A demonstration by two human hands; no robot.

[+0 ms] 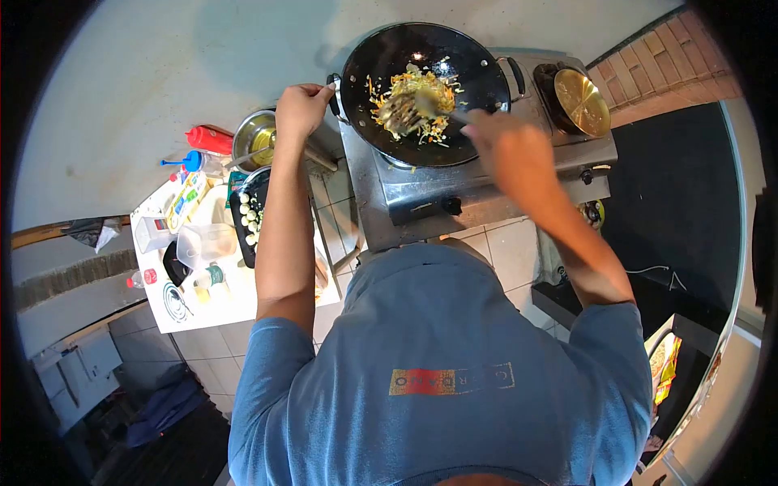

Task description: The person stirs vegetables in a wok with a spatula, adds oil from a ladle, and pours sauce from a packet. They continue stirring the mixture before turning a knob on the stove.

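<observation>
At the top centre of the frame a black wok [425, 91] sits on a steel stove [454, 190], filled with noodles and shredded vegetables [412, 104]. The left hand [301, 109] is closed around the wok's handle at its left rim. The right hand [506, 146] — blurred — grips a spatula [433, 105] whose blade lies in the food. Upper right, a brass lid [582, 101] covers a second burner — at the left, a white side table [198, 304] carries a red bottle [209, 139] and a steel bowl [255, 138].

place: cooking kitchen | far: wok [424, 91] of noodles on steel stove [478, 182] | left: sauce bottles [207, 139], tiled floor [519, 251]
</observation>
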